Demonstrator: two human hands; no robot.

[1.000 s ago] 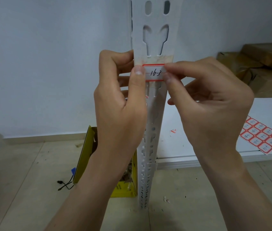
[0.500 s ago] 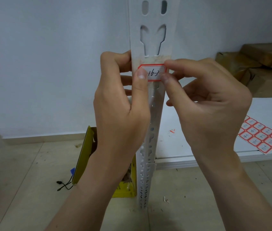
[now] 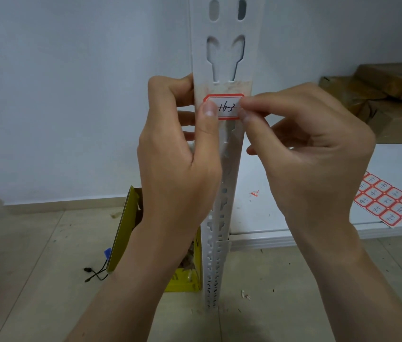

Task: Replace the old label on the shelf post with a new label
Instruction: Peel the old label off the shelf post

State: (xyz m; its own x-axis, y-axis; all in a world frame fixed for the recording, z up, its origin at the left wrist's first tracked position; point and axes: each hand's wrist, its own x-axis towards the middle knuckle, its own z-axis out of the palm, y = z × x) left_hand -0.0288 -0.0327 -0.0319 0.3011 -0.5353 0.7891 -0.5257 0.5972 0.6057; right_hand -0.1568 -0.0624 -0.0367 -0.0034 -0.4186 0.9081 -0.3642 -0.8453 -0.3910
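Label point(image 3: 228, 108) reading 16-3 on shelf post point(image 3: 227, 28), left hand point(image 3: 180, 169) curled round shelf post, thumb on label, right hand point(image 3: 313, 156) pinching label

This looks like a storeroom or stockroom. A white slotted-steel shelf post point(image 3: 222, 58) rises from a scuffed, littered tile floor point(image 3: 47, 243) against a bare painted wall point(image 3: 71, 95). Brown taped parcels point(image 3: 380, 90) sit on a low white shelf board point(image 3: 269, 218) with a sheet of hand-numbered red-bordered stickers point(image 3: 387, 201), and a yellow carton point(image 3: 123, 233) stands on the floor.
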